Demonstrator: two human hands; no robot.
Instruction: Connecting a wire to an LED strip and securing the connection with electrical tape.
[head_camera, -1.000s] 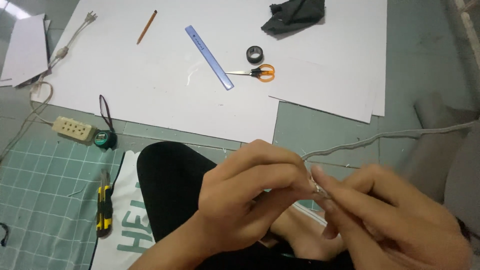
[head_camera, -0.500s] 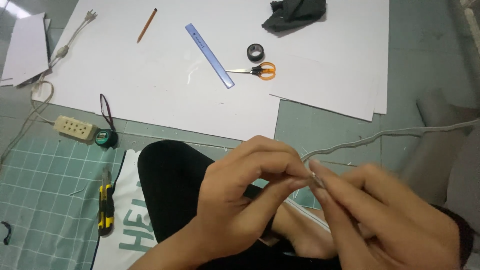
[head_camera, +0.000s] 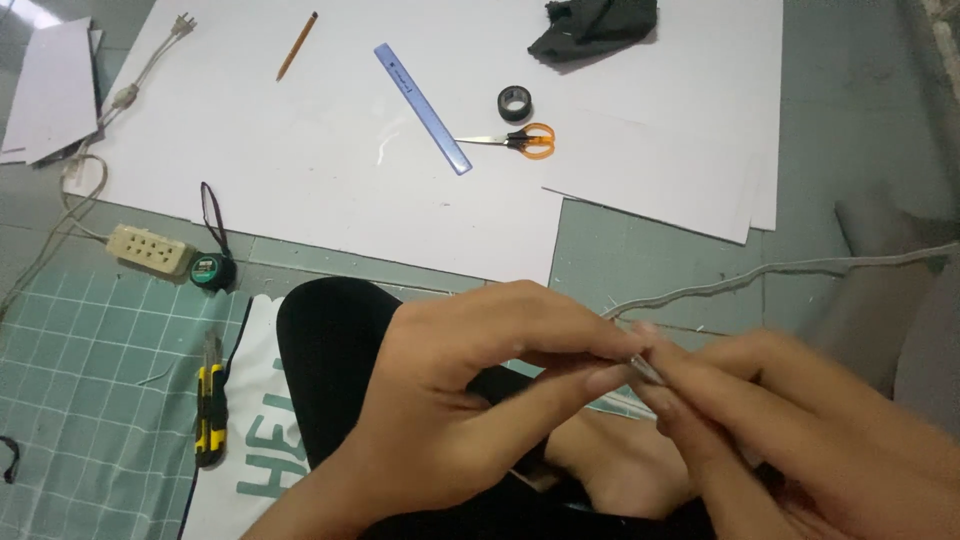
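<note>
My left hand (head_camera: 470, 400) and my right hand (head_camera: 790, 430) meet fingertip to fingertip low in the head view, over my crossed legs. Both pinch the end of a thin grey-white cable (head_camera: 780, 272) that trails away to the right edge. The cable's tip is mostly hidden between thumbs and forefingers; a short pale bit shows at the pinch. My knee in black cloth (head_camera: 330, 350) lies just left of the hands.
Large white sheets (head_camera: 330, 170) cover the floor ahead, bearing a pencil (head_camera: 297, 45), blue ruler (head_camera: 422, 80), orange-handled scissors (head_camera: 515, 140), black tape roll (head_camera: 514, 102) and dark cloth (head_camera: 595, 25). Left: power strip (head_camera: 148, 249), tape measure (head_camera: 212, 270), yellow utility knife (head_camera: 209, 400), green cutting mat (head_camera: 90, 400).
The hands stay together on the cable end; the fingers shift slightly and the view has tilted a little. The cable's tip is more covered by the fingertips now.
</note>
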